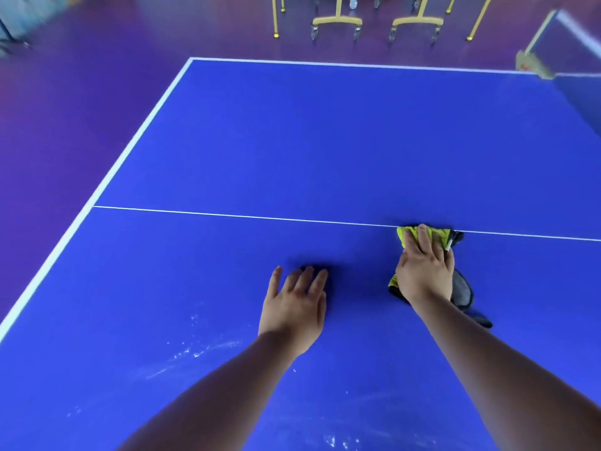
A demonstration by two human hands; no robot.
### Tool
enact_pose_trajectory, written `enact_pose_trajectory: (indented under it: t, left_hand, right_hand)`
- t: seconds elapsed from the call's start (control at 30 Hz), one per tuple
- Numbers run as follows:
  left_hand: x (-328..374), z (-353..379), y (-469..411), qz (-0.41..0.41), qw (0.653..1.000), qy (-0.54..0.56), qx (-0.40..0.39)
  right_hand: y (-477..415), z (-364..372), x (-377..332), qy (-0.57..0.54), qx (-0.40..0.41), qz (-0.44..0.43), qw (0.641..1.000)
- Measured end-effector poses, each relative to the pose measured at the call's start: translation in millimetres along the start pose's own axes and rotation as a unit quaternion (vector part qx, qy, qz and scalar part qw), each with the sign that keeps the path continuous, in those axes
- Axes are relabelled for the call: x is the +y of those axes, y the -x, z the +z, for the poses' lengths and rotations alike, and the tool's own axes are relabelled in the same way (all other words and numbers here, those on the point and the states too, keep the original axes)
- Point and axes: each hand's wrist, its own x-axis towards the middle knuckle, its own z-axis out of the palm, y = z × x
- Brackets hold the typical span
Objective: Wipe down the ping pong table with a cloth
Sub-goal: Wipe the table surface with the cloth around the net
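Right hand presses flat on the cloth at the counter centre line; left hand rests open, bare. Cloth looks soft, light (bunches easily), so best palmed w/ fingers spread.

The blue ping pong table top looks smooth and matt, with chalky white smears toward 7 o'clock. The crumpled yellow-green and grey cloth at 3 o'clock looks soft, like microfibre.
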Motion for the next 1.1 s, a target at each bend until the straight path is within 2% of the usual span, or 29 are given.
enact_pose_trajectory:
  t: [0.17,0.4,0.57,0.77,0.9,1.1]
  left_hand:
    - [-111,-27,19,0.012,1.0,-0.018,0.02]
    - [-286,-44,68,-0.094,0.995,-0.04,0.018]
    - [-372,-41,122,-0.141,0.988,-0.023,0.051]
    - [-425,-39,173,-0.203,0.977,0.012,0.057]
    - [-433,-31,193,-0.241,0.969,0.038,0.049]
    - [-431,-31,192,-0.263,0.959,0.067,0.08]
  right_hand:
    - [17,16,-93,0.01,-0.012,-0.007,1.0]
    - [46,39,-234,0.016,-0.02,-0.041,0.999]
    - [60,60,-335,0.024,-0.025,-0.072,0.997]
    - [84,83,-456,0.031,-0.022,-0.127,0.991]
    - [102,94,-527,0.026,-0.026,-0.168,0.985]
    - [113,109,-607,0.023,-0.031,-0.217,0.975]
